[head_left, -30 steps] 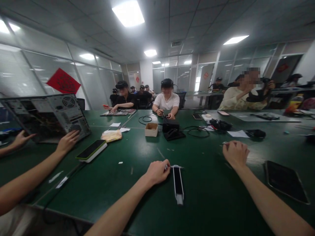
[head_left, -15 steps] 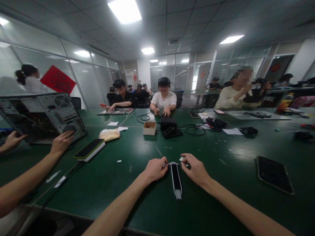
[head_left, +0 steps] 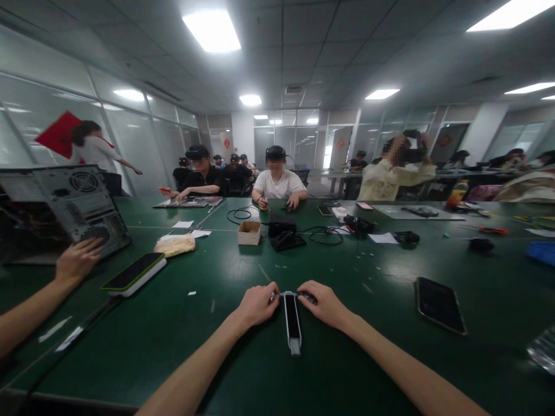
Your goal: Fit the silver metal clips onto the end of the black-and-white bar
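A slim, long device (head_left: 292,320) with a dark face and a silvery-white frame lies on the green table, its grey end towards me. At its far end, my left hand (head_left: 260,303) has its fingers closed on a small silvery piece (head_left: 273,296) on the left side. Opposite it, my right hand (head_left: 323,303) curls its fingers over a small dark grey piece (head_left: 309,297) beside the same end. The fingers partly hide both pieces, so their kind is unclear.
A dark phone (head_left: 441,305) lies to the right. On the left are a green-edged device (head_left: 134,274) and a computer case (head_left: 93,202) touched by another person's hand (head_left: 80,263). A small box (head_left: 249,233) and a black object (head_left: 284,228) stand ahead; several tiny bits are scattered beyond my right hand.
My right hand has come in from the far right to the device's far end. My left hand has stayed beside it. The view has turned right; a person walks behind the computer case.
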{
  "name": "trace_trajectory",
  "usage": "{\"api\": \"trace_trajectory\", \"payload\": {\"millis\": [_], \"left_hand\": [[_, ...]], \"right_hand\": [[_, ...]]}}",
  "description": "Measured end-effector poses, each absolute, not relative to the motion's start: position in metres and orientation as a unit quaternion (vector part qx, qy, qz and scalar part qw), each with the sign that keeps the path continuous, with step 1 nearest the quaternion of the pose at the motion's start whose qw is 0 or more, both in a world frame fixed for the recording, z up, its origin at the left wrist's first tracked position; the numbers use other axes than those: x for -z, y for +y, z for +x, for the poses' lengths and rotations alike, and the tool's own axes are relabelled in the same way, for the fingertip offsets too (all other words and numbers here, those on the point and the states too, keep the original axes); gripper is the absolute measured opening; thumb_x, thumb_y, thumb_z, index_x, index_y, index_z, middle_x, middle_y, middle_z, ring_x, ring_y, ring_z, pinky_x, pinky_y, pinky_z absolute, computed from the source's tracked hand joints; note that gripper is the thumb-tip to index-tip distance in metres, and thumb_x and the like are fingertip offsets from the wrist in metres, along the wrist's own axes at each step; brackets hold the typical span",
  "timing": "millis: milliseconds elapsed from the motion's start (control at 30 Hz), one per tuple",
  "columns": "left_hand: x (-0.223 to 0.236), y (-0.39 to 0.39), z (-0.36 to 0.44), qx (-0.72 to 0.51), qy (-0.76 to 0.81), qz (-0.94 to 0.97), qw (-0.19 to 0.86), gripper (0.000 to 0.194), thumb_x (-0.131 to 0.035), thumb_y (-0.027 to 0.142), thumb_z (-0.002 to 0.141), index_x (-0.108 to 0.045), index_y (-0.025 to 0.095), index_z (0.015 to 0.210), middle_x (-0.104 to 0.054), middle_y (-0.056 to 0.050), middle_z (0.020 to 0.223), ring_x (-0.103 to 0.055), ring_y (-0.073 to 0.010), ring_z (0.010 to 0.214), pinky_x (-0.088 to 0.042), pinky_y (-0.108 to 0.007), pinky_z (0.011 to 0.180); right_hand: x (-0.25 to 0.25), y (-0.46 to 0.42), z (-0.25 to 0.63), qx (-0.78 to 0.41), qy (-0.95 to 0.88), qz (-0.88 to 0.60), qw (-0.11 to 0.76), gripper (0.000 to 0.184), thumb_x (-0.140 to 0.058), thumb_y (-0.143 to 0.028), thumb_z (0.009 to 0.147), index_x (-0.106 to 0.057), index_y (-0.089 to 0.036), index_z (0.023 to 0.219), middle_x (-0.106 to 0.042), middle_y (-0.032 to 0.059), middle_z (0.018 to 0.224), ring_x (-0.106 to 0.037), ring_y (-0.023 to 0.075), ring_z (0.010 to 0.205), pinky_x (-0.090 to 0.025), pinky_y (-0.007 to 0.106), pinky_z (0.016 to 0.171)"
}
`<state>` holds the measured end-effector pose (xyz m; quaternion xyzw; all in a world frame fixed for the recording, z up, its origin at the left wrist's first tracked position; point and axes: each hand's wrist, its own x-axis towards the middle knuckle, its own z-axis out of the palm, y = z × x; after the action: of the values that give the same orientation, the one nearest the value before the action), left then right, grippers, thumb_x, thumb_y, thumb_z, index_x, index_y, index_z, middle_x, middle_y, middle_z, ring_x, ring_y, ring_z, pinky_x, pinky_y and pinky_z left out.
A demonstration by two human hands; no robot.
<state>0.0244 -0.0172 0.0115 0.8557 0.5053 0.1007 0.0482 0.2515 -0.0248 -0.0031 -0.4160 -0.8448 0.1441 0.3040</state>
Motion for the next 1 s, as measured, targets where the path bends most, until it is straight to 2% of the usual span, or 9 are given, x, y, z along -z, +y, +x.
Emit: {"api": "trace_trajectory", "payload": {"millis": [333,533,733,1000], "left_hand": [[-0.0141,-0.0174,0.0255,-0.102,0.503,0.856,0.059,0.019,-0.039,0.029,0.09,-0.054,0.022,0.097,-0.066,-0.002,0.08,-0.063,-0.0181,0.072,-0.043,-0.025,0.065],[-0.0132,-0.0164,0.0246,-0.099,0.503,0.856,0.07,0.02,-0.039,0.031,0.09,-0.055,0.022,0.098,-0.066,-0.003,0.08,-0.063,-0.0183,0.073,-0.044,-0.026,0.066],[-0.0114,-0.0154,0.0233,-0.103,0.5,0.857,0.069,0.02,-0.04,0.031,0.09,-0.055,0.022,0.099,-0.066,-0.003,0.081,-0.063,-0.0186,0.074,-0.044,-0.025,0.066],[-0.0118,-0.0156,0.0222,-0.111,0.49,0.862,0.071,0.019,-0.039,0.031,0.091,-0.054,0.023,0.099,-0.066,-0.002,0.081,-0.062,-0.0175,0.072,-0.042,-0.024,0.065]], "right_hand": [[0.0051,-0.0204,0.2525,-0.131,-0.842,-0.432,0.295,0.013,-0.057,-0.026,0.086,-0.062,-0.017,0.095,-0.06,0.005,0.097,-0.058,0.0159,0.088,-0.048,0.029,0.08],[0.0007,-0.0227,0.259,-0.143,-0.858,-0.398,0.291,0.016,-0.056,-0.025,0.086,-0.061,-0.018,0.099,-0.06,0.0051,0.099,-0.057,0.0153,0.087,-0.048,0.029,0.078],[0.0057,-0.0228,0.2581,-0.138,-0.856,-0.381,0.322,0.013,-0.052,-0.017,0.086,-0.061,-0.016,0.095,-0.06,0.0052,0.094,-0.056,0.0131,0.075,-0.047,0.025,0.067],[0.008,-0.0195,0.2542,-0.178,-0.831,-0.424,0.312,0.014,-0.052,-0.019,0.086,-0.062,-0.016,0.095,-0.061,0.0041,0.09,-0.054,0.0127,0.071,-0.046,0.025,0.064]]}}
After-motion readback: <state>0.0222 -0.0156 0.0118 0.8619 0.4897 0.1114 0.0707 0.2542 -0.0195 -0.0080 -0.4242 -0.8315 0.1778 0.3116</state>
